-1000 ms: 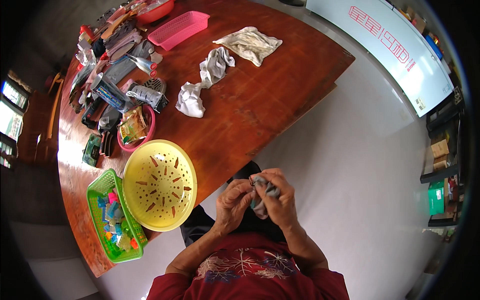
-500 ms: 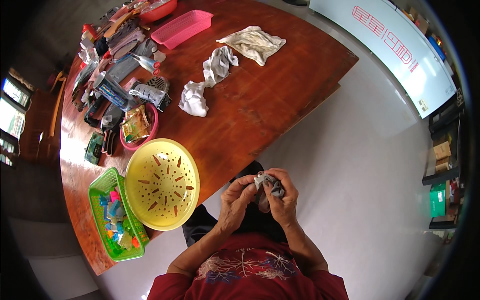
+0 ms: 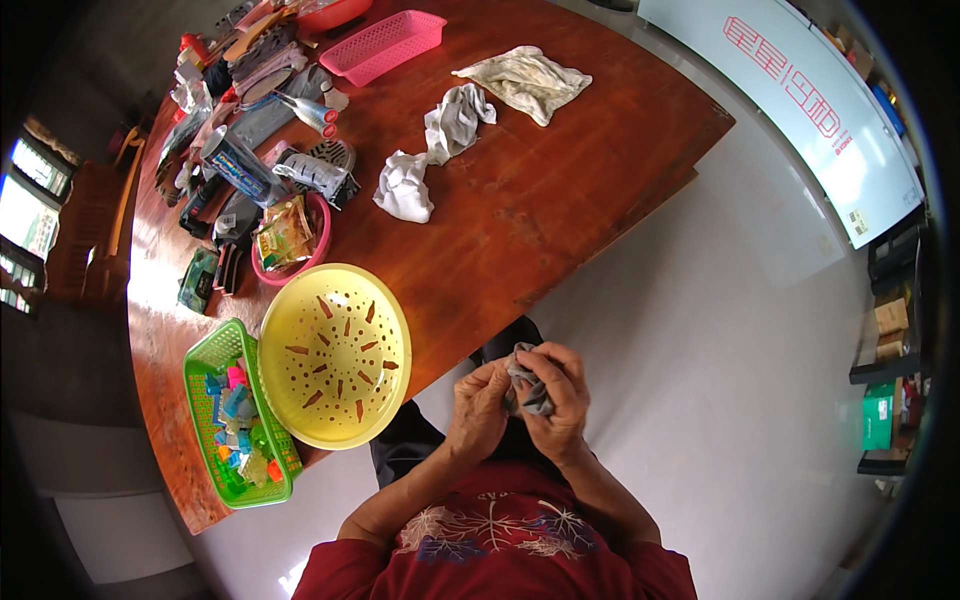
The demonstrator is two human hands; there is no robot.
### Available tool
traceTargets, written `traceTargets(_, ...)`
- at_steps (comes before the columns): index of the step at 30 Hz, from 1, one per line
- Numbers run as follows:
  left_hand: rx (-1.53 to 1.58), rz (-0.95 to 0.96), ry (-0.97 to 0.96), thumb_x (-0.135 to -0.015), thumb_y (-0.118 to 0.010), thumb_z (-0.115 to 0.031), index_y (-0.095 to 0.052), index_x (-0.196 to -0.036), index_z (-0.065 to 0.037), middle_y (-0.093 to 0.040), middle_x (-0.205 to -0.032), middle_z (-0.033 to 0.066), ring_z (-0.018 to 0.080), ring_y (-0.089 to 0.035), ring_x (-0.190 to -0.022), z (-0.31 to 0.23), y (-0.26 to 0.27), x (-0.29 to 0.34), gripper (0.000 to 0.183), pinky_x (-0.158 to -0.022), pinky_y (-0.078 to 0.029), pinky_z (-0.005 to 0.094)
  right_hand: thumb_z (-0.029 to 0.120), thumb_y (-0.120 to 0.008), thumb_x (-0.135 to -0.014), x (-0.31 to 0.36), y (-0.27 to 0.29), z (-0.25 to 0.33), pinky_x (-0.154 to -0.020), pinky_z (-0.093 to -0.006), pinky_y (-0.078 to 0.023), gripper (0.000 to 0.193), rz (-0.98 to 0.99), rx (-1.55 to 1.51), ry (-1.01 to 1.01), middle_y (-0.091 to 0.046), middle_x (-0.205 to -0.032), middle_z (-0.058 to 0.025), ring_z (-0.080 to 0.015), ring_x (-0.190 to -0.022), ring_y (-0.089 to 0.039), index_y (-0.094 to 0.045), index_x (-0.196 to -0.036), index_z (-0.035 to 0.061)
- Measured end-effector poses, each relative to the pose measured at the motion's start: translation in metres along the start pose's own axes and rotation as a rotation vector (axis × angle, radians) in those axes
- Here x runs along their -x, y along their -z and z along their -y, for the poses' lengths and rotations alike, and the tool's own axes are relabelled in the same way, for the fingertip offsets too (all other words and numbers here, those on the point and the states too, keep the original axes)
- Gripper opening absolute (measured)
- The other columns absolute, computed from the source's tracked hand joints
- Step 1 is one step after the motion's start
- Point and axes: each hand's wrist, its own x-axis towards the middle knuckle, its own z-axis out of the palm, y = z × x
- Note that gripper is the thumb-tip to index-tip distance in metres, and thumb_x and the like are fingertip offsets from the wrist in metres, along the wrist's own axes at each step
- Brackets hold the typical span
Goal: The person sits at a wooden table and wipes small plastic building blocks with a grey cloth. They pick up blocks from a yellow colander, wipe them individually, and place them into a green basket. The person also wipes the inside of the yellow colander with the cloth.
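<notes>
A small crumpled grey cloth (image 3: 531,380) is bunched up in my right hand (image 3: 560,408), whose fingers are curled round it. My left hand (image 3: 478,408) is pinched shut against the left side of the cloth. Whatever its fingertips hold is hidden by the fingers and the folds. Both hands are held close together in front of my body, off the table edge. Left of them, a yellow colander (image 3: 335,355) with bottle-shaped holes stands at the table's edge. Against it stands a green basket (image 3: 292,470) with several small coloured plastic pieces (image 3: 238,425) inside.
On the wooden table (image 3: 520,235) lie two crumpled pale cloths (image 3: 404,187) and a spread, stained cloth (image 3: 527,82). A pink basket (image 3: 385,48) stands at the back. A pink bowl of packets (image 3: 285,240) and a clutter of household things fill the left side.
My right fingers have closed further round the grey cloth and turned it. A pale bit that showed between my hands is now covered. The whole view has shifted slightly.
</notes>
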Motion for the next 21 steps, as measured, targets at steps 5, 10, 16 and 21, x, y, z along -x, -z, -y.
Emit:
traceTargets(5,-0.362,-0.064,-0.057,-0.095,-0.054,-0.020,-0.063,-0.107,-0.002,-0.063,-0.089,0.0025,0.0072,-0.058,-0.078,-0.016,-0.003,0.003,0.024,-0.070,-0.048,0.0196,-0.002,-0.068,-0.057,0.022,-0.001,-0.009,-0.079,-0.0379,-0.046,0.053,0.182,0.134,0.317,-0.053,-0.107,-0.0112,-0.0288,-0.093,-0.051,-0.063,-0.110,-0.0002)
traceTargets(10,0.051,-0.033,-0.049,-0.095,-0.052,-0.014,-0.057,-0.117,-0.004,-0.063,-0.095,0.0047,0.0114,-0.061,-0.084,-0.016,-0.002,-0.008,0.024,-0.074,-0.051,0.0244,-0.002,-0.067,-0.077,0.020,0.013,0.000,-0.068,-0.0329,-0.051,0.025,0.032,0.009,0.050,-0.054,-0.102,-0.0123,-0.0254,-0.082,-0.058,-0.063,-0.102,-0.0008)
traceTargets(16,0.033,0.069,0.051,-0.096,-0.051,-0.012,-0.054,-0.121,0.001,-0.062,-0.107,0.0068,0.0129,-0.061,-0.092,-0.023,-0.019,0.004,0.029,-0.080,-0.050,0.0258,0.001,-0.065,-0.078,0.001,-0.002,-0.011,-0.071,-0.0352,-0.048,0.031,-0.024,0.116,0.127,-0.054,-0.105,-0.0137,-0.0280,-0.086,-0.055,-0.060,-0.109,0.0006)
traceTargets(21,-0.089,0.035,0.145,-0.095,-0.051,-0.009,-0.055,-0.120,0.002,-0.063,-0.099,0.0042,0.0108,-0.059,-0.085,-0.020,-0.011,0.005,0.028,-0.069,-0.050,0.0235,0.002,-0.062,-0.081,-0.007,-0.006,-0.009,-0.064,-0.0348,-0.048,0.020,-0.025,0.106,-0.045,-0.055,-0.095,-0.0142,-0.0262,-0.076,-0.056,-0.057,-0.100,-0.0008)
